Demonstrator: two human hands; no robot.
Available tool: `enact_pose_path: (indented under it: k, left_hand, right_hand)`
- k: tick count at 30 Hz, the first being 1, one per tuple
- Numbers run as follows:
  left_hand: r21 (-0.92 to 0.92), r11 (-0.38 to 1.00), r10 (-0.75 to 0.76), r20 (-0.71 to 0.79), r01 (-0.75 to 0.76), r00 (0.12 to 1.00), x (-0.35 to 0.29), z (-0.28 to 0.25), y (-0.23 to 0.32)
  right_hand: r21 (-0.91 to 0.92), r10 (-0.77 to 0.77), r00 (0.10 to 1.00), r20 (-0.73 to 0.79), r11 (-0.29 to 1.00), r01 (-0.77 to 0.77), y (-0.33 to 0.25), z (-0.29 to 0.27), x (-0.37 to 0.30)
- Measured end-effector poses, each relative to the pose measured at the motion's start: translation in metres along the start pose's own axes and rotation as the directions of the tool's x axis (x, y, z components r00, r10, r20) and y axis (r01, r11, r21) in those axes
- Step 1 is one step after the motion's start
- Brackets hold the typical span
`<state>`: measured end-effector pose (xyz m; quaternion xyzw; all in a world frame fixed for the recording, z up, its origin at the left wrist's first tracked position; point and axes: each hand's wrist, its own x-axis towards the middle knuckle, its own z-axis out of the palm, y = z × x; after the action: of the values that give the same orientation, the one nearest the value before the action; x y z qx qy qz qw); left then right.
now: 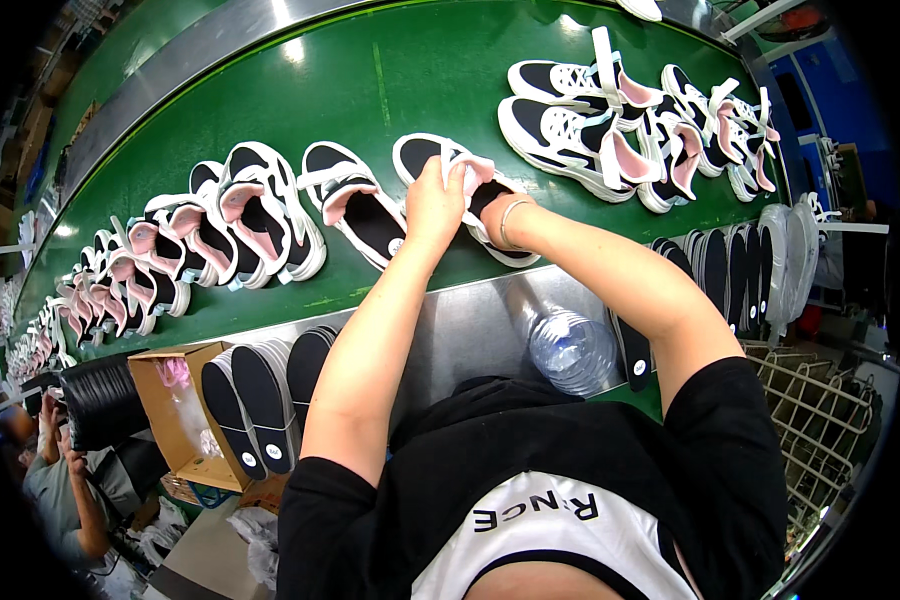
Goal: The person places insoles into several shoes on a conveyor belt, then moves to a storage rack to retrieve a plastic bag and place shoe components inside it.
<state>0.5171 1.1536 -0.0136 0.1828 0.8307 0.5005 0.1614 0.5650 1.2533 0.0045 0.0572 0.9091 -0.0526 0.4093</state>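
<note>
The black-and-white shoe [417, 152] sits on the green belt [380, 290], close to the near edge and about midway along. From where I stand, its toe points to the far edge and its opening faces the wearer, probably to let fingers in easily. The left hand [438, 205] is partly curled round the tongue and strap, thumb on the pale lining, seemingly to steady the shoe and keep its mouth wide. The right hand [500, 215] dips into the opening near the heel; its fingers are hidden, so I can't tell how far they're closed or whether they hold anything. Just left lies another shoe [330, 160], opening also toward the near edge. Stacked insoles [260, 400] stand on the metal ledge [450, 335] along that edge, likely for easy reach, and a clear plastic bottle [575, 345] lies there too.
</note>
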Motion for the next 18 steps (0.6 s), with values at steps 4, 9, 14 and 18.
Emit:
enact_pose_path:
  k: [4, 9, 14, 18]
  left_hand:
    - [0.004, 1.0, 0.019, 0.005, -0.019, 1.0, 0.001, 0.0, -0.001]
    - [0.03, 0.999, 0.013, 0.027, -0.014, 1.0, 0.001, -0.001, 0.0]
    - [0.037, 0.999, 0.018, 0.017, -0.019, 1.0, 0.002, 0.001, 0.0]
    - [0.099, 0.995, 0.016, -0.008, -0.015, 1.0, 0.0, 0.001, 0.001]
  right_hand:
    - [-0.232, 0.002, 0.976, 0.217, 0.971, 0.049, -0.004, -0.002, 0.005]
    - [-0.155, 0.017, 1.0, -0.007, 0.988, -0.018, -0.005, 0.008, 0.005]
    - [-0.324, -0.041, 0.998, 0.056, 0.944, 0.057, 0.006, 0.016, 0.009]
    - [-0.186, -0.13, 0.99, 0.056, 0.973, 0.138, 0.013, 0.002, -0.024]
